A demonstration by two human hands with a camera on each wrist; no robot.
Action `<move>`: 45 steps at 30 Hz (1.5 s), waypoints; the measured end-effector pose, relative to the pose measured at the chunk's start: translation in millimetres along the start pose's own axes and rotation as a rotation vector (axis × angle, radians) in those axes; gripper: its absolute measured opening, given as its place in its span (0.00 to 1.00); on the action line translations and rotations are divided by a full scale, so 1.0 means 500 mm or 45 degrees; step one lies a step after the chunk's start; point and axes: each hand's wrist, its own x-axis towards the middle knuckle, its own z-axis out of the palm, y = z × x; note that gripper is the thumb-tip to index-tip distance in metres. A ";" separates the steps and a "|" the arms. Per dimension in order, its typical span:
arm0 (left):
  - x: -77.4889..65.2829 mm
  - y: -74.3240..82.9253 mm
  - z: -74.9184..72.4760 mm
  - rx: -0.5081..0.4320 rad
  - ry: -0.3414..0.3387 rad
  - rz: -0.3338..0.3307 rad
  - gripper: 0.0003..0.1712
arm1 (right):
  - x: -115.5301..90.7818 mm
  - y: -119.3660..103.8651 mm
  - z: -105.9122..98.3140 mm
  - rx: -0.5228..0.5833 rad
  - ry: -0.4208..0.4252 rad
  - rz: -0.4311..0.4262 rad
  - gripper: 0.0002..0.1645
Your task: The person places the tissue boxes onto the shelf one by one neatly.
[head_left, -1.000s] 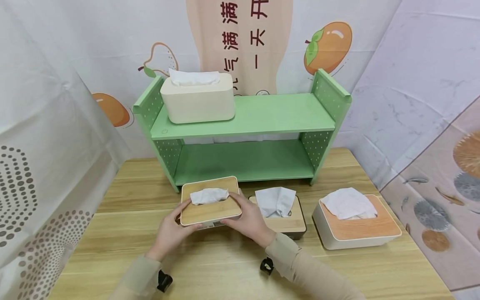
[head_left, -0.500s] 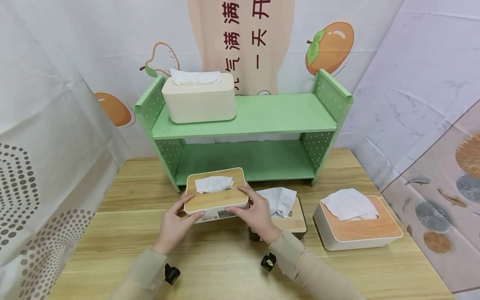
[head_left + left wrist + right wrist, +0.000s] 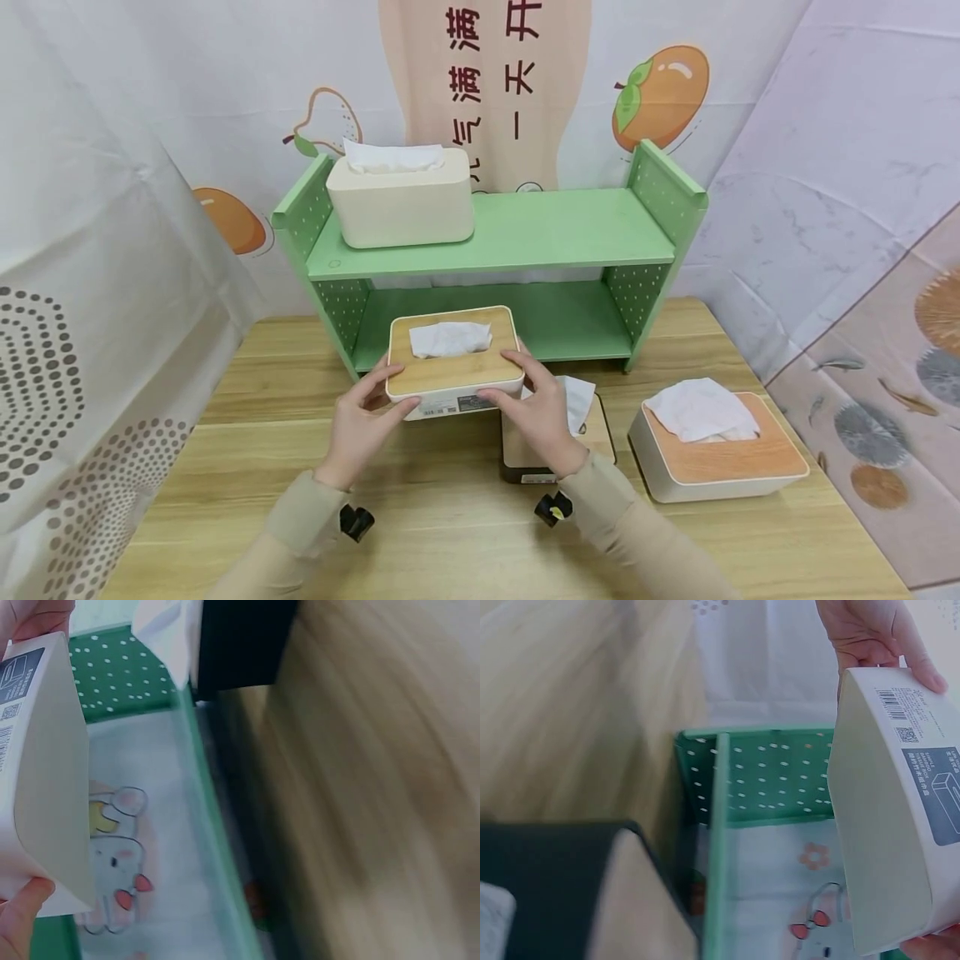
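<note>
Between my two hands is a white tissue box with a wooden lid and a tissue showing in its slot. My left hand grips its left end, and my right hand grips the right end, thumbs at the front. The box is raised off the table in front of the green shelf rack, its near side tipped so the label shows. Both wrist views show the box's pale underside and a printed label. Under my right forearm lies a dark tissue box with a light wooden lid, partly hidden.
On the rack's upper board, at the left, stands a cream tissue box. A white tissue box with an orange-brown wooden lid sits on the table at the right. A printed cloth hangs behind the rack.
Both hands have lifted the tissue box upward, a little to the right and closer to the rack. Its front side shows more than before. The other boxes stay put.
</note>
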 end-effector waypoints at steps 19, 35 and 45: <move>0.075 0.127 0.050 -0.045 -0.007 0.354 0.28 | 0.073 -0.064 -0.105 -0.017 0.288 -0.268 0.36; 0.164 0.192 0.112 -0.111 -0.091 0.541 0.25 | 0.149 -0.061 -0.167 -0.113 0.401 -0.282 0.30; 0.201 0.198 0.140 -0.151 -0.179 0.429 0.26 | 0.172 -0.048 -0.178 -0.144 0.434 -0.203 0.26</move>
